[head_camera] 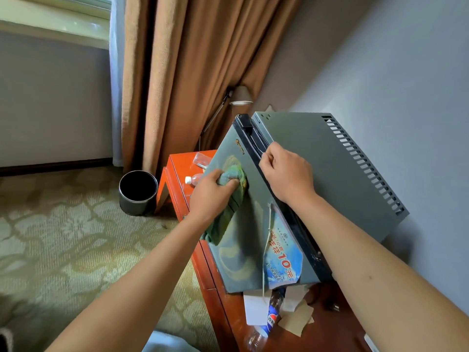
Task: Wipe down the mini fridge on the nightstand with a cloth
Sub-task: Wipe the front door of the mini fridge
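Right now the left hand (212, 191) grips a bunched green cloth (232, 189) and presses it against the door of the mini fridge (317, 168), which sits on the red nightstand (218, 280) against the right wall; the right hand (286, 174) has its fingers curled over the door's dark top edge, likely steadying it; the door's long axis runs from far to near, and the unwiped stretch, with dusty smears and a peeling sticker (283, 252), lies nearer than the cloth; so the next stroke probably draws toward the person.
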A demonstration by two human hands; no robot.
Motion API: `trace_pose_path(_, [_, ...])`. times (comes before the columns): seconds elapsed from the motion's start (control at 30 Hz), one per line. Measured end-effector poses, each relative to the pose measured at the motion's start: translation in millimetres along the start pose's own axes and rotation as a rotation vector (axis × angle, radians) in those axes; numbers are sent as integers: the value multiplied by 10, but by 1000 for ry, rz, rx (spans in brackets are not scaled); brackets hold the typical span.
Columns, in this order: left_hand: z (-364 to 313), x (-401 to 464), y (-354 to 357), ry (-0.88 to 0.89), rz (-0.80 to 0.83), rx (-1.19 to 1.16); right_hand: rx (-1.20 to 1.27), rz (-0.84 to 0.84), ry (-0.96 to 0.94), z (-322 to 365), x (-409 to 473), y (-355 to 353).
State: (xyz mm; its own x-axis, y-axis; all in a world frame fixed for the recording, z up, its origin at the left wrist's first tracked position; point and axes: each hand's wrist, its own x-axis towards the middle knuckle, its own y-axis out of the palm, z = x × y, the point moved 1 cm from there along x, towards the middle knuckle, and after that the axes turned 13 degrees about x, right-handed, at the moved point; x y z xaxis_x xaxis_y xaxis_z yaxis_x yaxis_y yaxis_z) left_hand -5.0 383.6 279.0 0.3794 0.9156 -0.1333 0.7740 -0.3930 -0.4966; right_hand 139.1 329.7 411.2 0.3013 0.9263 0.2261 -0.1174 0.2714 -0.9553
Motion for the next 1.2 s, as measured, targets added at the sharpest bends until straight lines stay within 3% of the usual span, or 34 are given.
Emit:
trace_pose_path(0.13, [-210, 279, -260, 57, -82, -68, -5, 9, -9, 93, 275, 89])
trace_pose_path(0.37, [249, 288, -89, -58, 200, 88, -4, -18, 45, 201, 602, 209])
trace_pose_path(0.6, [-143, 502, -339, 36, 8, -213, -11, -44, 75, 182, 640, 245])
trace_pose_path(0.8, [214, 438, -162, -85, 214, -54, -12, -44, 72, 186, 645, 238])
trace_pose_path(1.07, [-251, 690, -513, 37, -17, -227, -7, -39, 81, 195, 655, 219])
trace_pose_path(1.2, [137, 706, -262, -89, 151, -78, -16, -33, 86, 181, 632, 251])
